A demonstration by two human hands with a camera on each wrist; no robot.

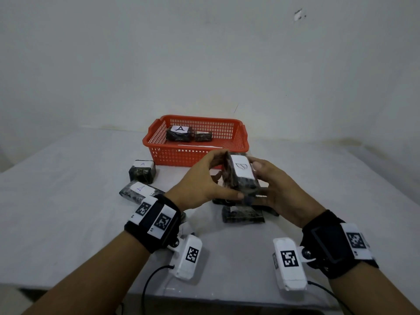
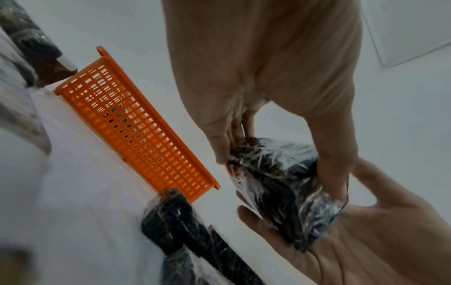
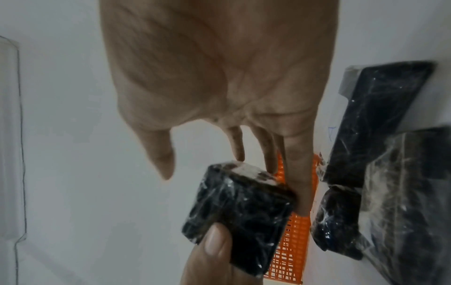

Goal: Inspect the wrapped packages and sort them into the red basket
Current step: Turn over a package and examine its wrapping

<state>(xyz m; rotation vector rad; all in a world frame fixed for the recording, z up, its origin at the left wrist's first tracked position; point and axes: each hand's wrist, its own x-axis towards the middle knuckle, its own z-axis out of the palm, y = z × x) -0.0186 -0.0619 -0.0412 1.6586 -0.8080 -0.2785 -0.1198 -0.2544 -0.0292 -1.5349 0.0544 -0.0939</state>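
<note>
Both hands hold one dark film-wrapped package [image 1: 243,171] above the table, just in front of the red basket [image 1: 236,133]. Its white label, with a pen mark, faces up. My left hand [image 1: 221,176] pinches the package's left side between thumb and fingers. My right hand [image 1: 261,181] cradles it from the right and below, thumb by the label's edge. In the left wrist view the package [image 2: 280,183] lies on the right palm [image 2: 366,241]. In the right wrist view the package [image 3: 239,212] has the right fingers [image 3: 300,183] along its far side.
Two wrapped packages lie in the basket, one labelled A [image 1: 178,134] and a smaller one [image 1: 203,136]. Two A-labelled packages [image 1: 142,171] [image 1: 138,192] sit on the white table [image 1: 68,201] at the left. More dark packages [image 1: 243,214] lie under my hands.
</note>
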